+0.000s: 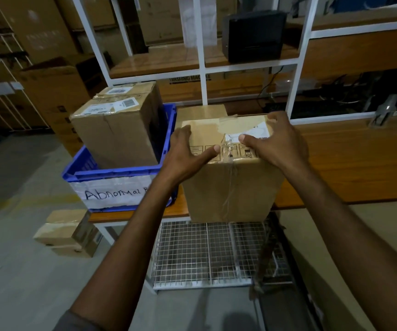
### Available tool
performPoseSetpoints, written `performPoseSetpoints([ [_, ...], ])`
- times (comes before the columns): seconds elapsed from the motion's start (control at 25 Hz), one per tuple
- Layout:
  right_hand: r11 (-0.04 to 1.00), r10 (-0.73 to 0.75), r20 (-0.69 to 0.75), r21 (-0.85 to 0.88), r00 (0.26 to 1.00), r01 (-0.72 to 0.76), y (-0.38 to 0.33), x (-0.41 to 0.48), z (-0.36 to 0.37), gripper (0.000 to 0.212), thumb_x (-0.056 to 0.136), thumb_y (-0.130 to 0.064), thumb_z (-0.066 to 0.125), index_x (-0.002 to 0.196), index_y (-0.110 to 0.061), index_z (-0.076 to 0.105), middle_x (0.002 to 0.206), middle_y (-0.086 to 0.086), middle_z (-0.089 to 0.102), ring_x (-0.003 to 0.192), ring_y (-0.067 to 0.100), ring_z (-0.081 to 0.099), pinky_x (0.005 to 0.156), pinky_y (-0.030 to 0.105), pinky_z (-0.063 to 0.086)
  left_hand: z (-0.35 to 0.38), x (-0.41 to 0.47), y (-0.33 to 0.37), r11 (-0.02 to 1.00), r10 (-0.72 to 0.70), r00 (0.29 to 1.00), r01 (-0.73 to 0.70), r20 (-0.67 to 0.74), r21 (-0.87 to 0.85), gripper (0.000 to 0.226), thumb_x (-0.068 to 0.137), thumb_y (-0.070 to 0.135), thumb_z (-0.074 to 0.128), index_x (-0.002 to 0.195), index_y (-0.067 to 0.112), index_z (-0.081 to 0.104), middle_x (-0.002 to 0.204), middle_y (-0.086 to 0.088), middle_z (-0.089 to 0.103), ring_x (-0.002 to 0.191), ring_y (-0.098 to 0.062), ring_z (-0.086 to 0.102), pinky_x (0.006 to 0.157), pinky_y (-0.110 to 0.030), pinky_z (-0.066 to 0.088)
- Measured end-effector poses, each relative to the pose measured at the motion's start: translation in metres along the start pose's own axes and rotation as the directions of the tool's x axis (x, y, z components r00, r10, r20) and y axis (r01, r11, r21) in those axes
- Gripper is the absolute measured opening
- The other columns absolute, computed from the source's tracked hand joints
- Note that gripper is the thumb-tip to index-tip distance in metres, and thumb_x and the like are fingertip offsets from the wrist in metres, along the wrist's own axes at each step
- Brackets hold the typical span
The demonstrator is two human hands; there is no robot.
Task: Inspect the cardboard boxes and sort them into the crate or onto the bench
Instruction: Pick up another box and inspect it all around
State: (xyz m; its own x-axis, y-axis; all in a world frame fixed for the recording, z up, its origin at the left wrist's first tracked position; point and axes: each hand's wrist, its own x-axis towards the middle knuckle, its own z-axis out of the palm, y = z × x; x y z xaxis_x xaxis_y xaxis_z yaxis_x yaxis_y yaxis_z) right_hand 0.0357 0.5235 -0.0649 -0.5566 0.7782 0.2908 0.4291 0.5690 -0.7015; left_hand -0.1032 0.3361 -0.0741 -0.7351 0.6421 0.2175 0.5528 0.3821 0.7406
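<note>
A taped cardboard box (230, 187) stands at the front edge of the wooden bench (350, 163), with a torn white label on its top. My left hand (185, 154) grips its top left edge, thumb lying across the top. My right hand (276, 142) grips the top right edge, fingers curled over the far corner. To the left, a blue crate (111, 175) labelled "Abnormal" holds two stacked cardboard boxes (118, 130) with shipping labels. Another box (202, 112) stands just behind the one I hold.
White shelf uprights (202, 68) rise behind the bench, with a black printer (254, 37) on the shelf. Under the bench sits a wire mesh rack (207, 254). Small boxes (68, 235) lie on the floor at the left. Large cartons line the back left.
</note>
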Motion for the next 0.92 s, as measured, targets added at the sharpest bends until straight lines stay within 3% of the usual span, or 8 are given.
performPoseSetpoints([
  [0.16, 0.958, -0.019, 0.216, 0.285, 0.976, -0.044, 0.021, -0.004, -0.005, 0.089, 0.073, -0.047, 0.089, 0.151, -0.028, 0.049, 0.156, -0.002, 0.046, 0.131, 0.016, 0.048, 0.096, 0.034, 0.047, -0.007, -0.006, -0.003, 0.999, 0.028, 0.992, -0.025, 0.126, -0.032, 0.117, 0.072, 0.061, 0.086, 0.165, 0.019, 0.029, 0.176, 0.003, -0.003, 0.154, -0.024, 0.031, 0.122, -0.04, 0.039],
  [0.24, 0.956, -0.051, 0.247, 0.292, 0.968, -0.024, 0.027, -0.006, -0.005, 0.094, 0.07, -0.045, 0.091, 0.152, -0.032, 0.047, 0.16, -0.004, 0.04, 0.139, 0.015, 0.042, 0.106, 0.037, 0.044, -0.01, -0.006, -0.007, 0.999, 0.044, 0.988, -0.047, 0.145, 0.012, 0.127, 0.065, 0.071, 0.084, 0.166, 0.019, 0.027, 0.177, 0.001, -0.005, 0.156, -0.024, 0.028, 0.124, -0.045, 0.036],
  [0.32, 0.958, -0.061, 0.231, 0.288, 0.971, -0.008, 0.026, -0.005, -0.005, 0.09, 0.074, -0.043, 0.09, 0.153, -0.03, 0.048, 0.16, -0.005, 0.04, 0.139, 0.011, 0.039, 0.104, 0.032, 0.041, -0.013, -0.005, -0.008, 0.995, 0.052, 0.977, -0.069, 0.205, 0.078, 0.129, 0.063, 0.071, 0.08, 0.167, 0.02, 0.023, 0.176, -0.001, -0.012, 0.16, -0.025, 0.017, 0.127, -0.045, 0.029],
  [0.48, 0.953, -0.061, 0.344, 0.299, 0.937, -0.048, 0.025, 0.004, -0.012, 0.094, 0.077, -0.041, 0.089, 0.157, -0.033, 0.04, 0.164, -0.006, 0.032, 0.142, 0.014, 0.038, 0.103, 0.026, 0.039, -0.012, -0.004, -0.014, 0.986, 0.108, 0.985, -0.124, 0.132, 0.115, 0.129, 0.062, 0.072, 0.083, 0.167, 0.023, 0.024, 0.176, 0.0, 0.003, 0.156, -0.021, 0.025, 0.124, -0.041, 0.032],
  [0.6, 0.985, 0.003, 0.43, 0.156, 0.903, -0.077, 0.017, 0.008, -0.02, 0.117, 0.074, -0.041, 0.091, 0.163, -0.041, 0.017, 0.173, -0.007, 0.002, 0.156, 0.024, 0.016, 0.119, 0.042, 0.032, 0.008, -0.017, -0.024, 0.992, 0.004, 0.997, -0.014, -0.08, -0.125, 0.126, 0.057, 0.056, 0.095, 0.16, 0.025, 0.029, 0.157, 0.005, 0.045, 0.137, -0.012, 0.049, 0.114, -0.039, 0.047],
  [0.72, 0.997, 0.06, 0.5, -0.076, 0.864, -0.025, 0.007, 0.008, -0.037, 0.138, 0.067, -0.045, 0.093, 0.161, -0.049, -0.007, 0.166, -0.008, -0.034, 0.156, 0.026, -0.023, 0.127, 0.059, 0.003, 0.024, -0.026, -0.03, 0.948, -0.031, 0.985, -0.024, -0.168, -0.317, 0.096, 0.059, 0.036, 0.101, 0.137, 0.026, 0.047, 0.133, 0.009, 0.061, 0.123, -0.007, 0.059, 0.107, -0.045, 0.054],
  [0.8, 0.964, 0.056, 0.544, -0.246, 0.837, 0.096, 0.004, 0.007, -0.048, 0.151, 0.056, -0.058, 0.094, 0.16, -0.048, -0.015, 0.166, -0.007, -0.033, 0.153, 0.028, -0.03, 0.122, 0.062, -0.005, 0.017, -0.02, -0.029, 0.94, 0.054, 0.995, -0.08, -0.085, -0.332, 0.09, 0.065, 0.03, 0.1, 0.14, 0.023, 0.052, 0.135, 0.011, 0.062, 0.127, -0.005, 0.058, 0.11, -0.043, 0.052],
  [0.92, 0.924, 0.044, 0.511, -0.347, 0.858, 0.159, 0.003, 0.004, -0.056, 0.157, 0.047, -0.073, 0.09, 0.161, -0.042, -0.014, 0.172, -0.002, -0.003, 0.156, 0.034, -0.003, 0.121, 0.064, 0.012, 0.003, -0.004, -0.026, 0.942, 0.152, 0.987, -0.127, 0.058, -0.312, 0.093, 0.074, 0.031, 0.094, 0.154, 0.027, 0.046, 0.147, 0.012, 0.056, 0.136, -0.005, 0.051, 0.111, -0.032, 0.048],
])
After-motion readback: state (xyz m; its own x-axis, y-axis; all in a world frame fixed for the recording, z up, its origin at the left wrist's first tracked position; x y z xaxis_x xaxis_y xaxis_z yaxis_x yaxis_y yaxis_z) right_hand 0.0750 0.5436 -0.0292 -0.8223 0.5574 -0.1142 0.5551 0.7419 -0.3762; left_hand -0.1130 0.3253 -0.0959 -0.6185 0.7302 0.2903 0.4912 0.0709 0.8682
